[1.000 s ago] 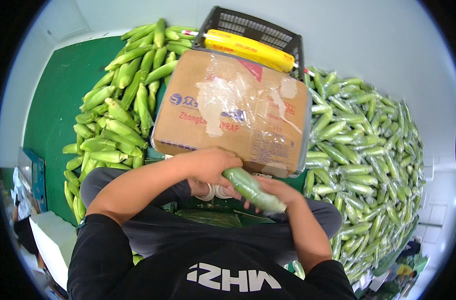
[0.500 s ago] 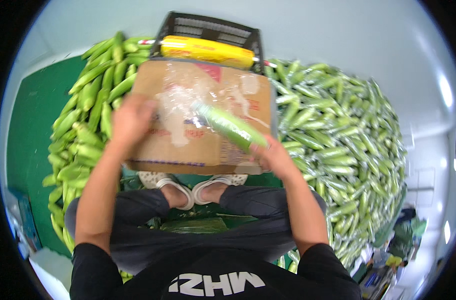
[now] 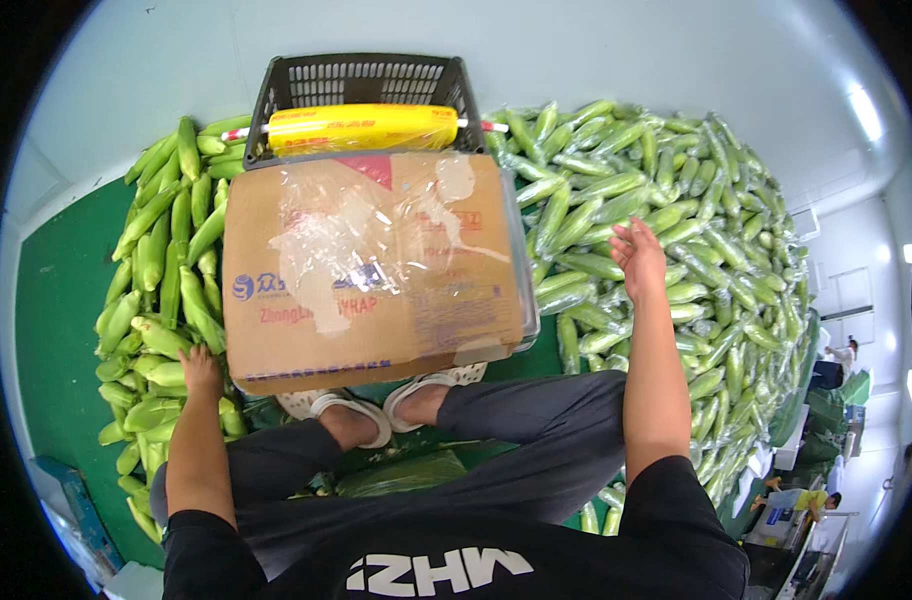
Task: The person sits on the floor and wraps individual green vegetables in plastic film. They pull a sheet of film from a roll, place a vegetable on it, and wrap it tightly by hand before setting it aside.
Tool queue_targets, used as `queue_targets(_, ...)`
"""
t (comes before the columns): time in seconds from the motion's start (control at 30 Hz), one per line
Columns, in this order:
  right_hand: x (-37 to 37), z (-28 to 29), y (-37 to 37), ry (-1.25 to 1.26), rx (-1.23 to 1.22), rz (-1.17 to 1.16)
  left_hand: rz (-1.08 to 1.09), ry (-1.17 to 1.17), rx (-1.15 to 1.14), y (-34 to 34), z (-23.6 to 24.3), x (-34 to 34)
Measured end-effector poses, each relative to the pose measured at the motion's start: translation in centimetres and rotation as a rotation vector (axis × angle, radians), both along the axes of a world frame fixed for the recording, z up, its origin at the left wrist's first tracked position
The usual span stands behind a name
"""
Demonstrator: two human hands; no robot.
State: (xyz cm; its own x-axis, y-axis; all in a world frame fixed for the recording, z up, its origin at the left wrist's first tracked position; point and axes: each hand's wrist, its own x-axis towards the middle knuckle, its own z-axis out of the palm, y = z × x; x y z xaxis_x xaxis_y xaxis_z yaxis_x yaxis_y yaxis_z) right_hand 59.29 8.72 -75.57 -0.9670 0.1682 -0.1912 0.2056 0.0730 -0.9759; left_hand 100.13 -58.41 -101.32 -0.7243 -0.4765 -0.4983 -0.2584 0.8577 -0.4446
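Observation:
My left hand [image 3: 202,370] is at the pile of unwrapped green corn [image 3: 153,250] on the left, its fingers stretched out and touching the end of an ear of corn [image 3: 159,338]. It does not appear to grip that ear. My right hand [image 3: 639,262] hangs open above the pile of film-wrapped corn [image 3: 691,270] on the right, fingers apart, holding nothing. Between the two piles a flat brown cardboard box [image 3: 376,290], with worn clear tape and film on top, lies before me with no corn on it. A yellow roll of wrapping film [image 3: 363,127] lies at its far edge.
A black plastic crate [image 3: 361,70] stands behind the box, against the pale wall [image 3: 576,50]. My feet in light clogs [image 3: 361,415] are close to the box's near edge. Green flooring [image 3: 61,260] shows at left. Other people [image 3: 844,360] are far off at right.
My right hand has let go of a wrapped ear of corn and moved right, over the wrapped pile. My left hand has gone from the box down to the unwrapped corn.

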Motion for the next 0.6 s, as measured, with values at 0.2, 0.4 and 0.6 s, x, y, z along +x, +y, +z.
queue_targets(0.2, 9.7, -3.6, -10.6, -0.213, 0.830, 0.695, 0.485, 0.995, 0.111, -2.3, 12.1, -8.5)
queue_targets(0.4, 13.2, -7.1, -19.1, 0.193, 1.085, 0.617, 0.509, 1.862, 1.462, 5.3, 26.2, -15.1)
queue_targets(0.6, 13.0, -6.6, -17.1, 0.004, 0.662, 0.939, 1.117, 1.270, 2.122, 18.1, 22.7, -19.6)
